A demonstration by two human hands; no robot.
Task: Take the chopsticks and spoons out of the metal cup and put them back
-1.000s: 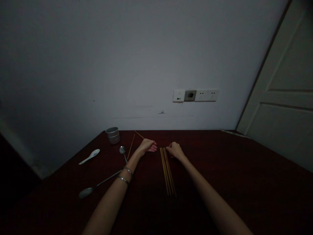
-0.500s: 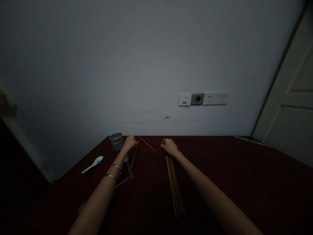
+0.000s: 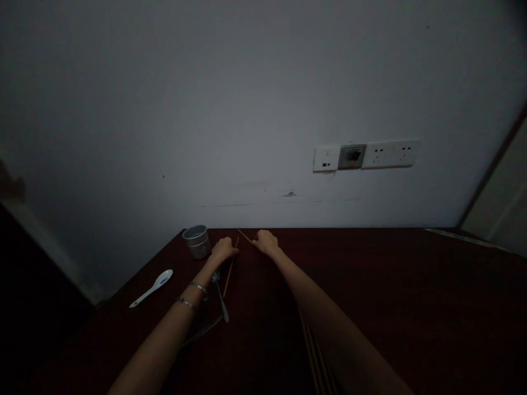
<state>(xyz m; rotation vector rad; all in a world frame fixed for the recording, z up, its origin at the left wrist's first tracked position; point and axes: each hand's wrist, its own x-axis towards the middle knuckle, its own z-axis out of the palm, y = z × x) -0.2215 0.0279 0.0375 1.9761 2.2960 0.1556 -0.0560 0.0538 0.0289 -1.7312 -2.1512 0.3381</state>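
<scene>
My left hand [image 3: 224, 249], with two bracelets on its wrist, is closed at a thin wooden chopstick [image 3: 231, 270] slanting down toward me. My right hand [image 3: 266, 242] has its fingers closed at the near end of another chopstick [image 3: 244, 236], which lies near the wall; the fingertips are partly hidden. Under and beside my left wrist lie metal spoons or forks [image 3: 221, 302], partly covered by the arm. Several more chopsticks [image 3: 313, 351] lie in a bundle, half hidden beneath my right forearm.
A grey metal cup [image 3: 197, 241] stands just left of my left hand. Farther left, a white spoon [image 3: 153, 288] with a blue mark lies on the dark red table [image 3: 391, 296]. Behind the table rises a wall with a row of sockets [image 3: 366, 155].
My right hand has moved left, from above the chopstick bundle to the chopstick near the wall. My left hand stays by its chopstick. The view has shifted slightly.
</scene>
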